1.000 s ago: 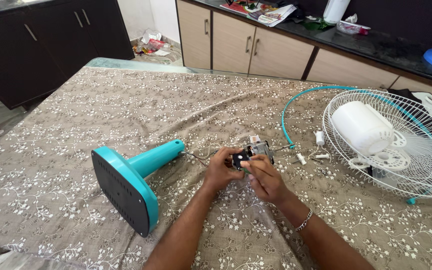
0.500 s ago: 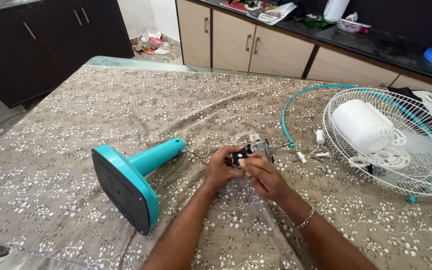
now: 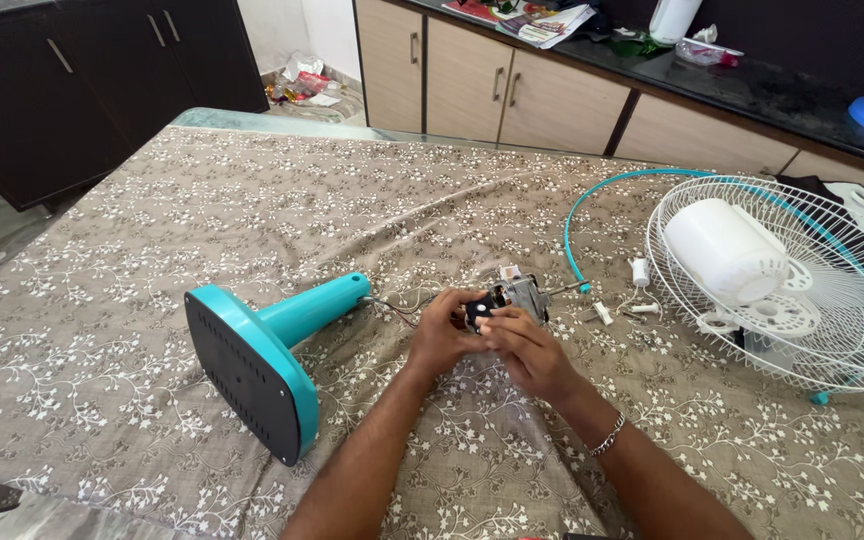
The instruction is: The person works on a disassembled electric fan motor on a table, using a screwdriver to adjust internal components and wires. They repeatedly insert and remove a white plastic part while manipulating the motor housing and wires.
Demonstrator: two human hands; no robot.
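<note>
Motor: small fan motor (image 3: 514, 295), grey metal with a dark part at its near end, sits near the middle of the table, lifted just off the cloth between both hands.
Shaft: thin metal shaft (image 3: 569, 289) sticks out of the motor toward the right, pointing at the teal ring.
Left hand: left hand (image 3: 444, 332) curls around the near left side of the motor, thumb and fingers pinching the dark part.
Right hand: right hand (image 3: 527, 352) grips the same dark part from the right and below, fingers bent; a metal bracelet (image 3: 607, 436) sits on its wrist.
Wires: thin wires (image 3: 392, 308) run from the motor to the top of the teal stand; where they join the motor seems hidden behind the left hand.
Stand: teal fan stand (image 3: 267, 345) lies on its side left of the hands, dark flat underside facing the camera.
Grille: white wire fan grille (image 3: 812, 300) lies flat at the right, well apart from the hands, with a white motor cover (image 3: 724, 250) resting on it.
Ring: teal ring (image 3: 592, 205) curves beside the grille.
Small parts: a few white pieces (image 3: 640, 272) lie on the cloth between motor and grille.
Table: table with a brown floral cloth (image 3: 152, 220) carries everything.
</note>
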